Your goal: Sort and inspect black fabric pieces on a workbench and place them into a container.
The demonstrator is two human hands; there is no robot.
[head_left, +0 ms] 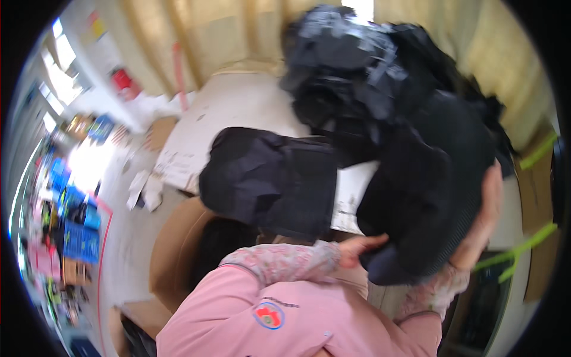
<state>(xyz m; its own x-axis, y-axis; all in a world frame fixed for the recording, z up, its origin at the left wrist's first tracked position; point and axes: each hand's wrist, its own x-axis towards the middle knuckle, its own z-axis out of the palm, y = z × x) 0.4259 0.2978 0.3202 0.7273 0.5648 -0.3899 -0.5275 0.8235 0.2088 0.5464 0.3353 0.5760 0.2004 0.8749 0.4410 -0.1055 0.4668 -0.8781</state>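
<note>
Between my two hands is a bulky, curved black fabric piece [416, 196] with a fine mesh texture along its right side; its exact kind is unclear. My left hand [358, 249] pinches its lower left edge, the fingers partly hidden by the cloth. Along its right side lies my right hand [486, 208], its fingers pressed against the mesh. A flatter black fabric piece [267, 178] with rounded corners rests on the pale tabletop [205, 122], left of what I hold. Behind both, a heap of crumpled black fabric pieces [351, 77] rises at the far side.
Yellowish curtains [226, 30] hang behind the table. A brown rounded chair-like object [172, 253] stands near the table's front left. Cardboard with green tape [538, 184] borders the right. Blue crates [80, 241] and scraps of white paper [146, 189] lie off to the left.
</note>
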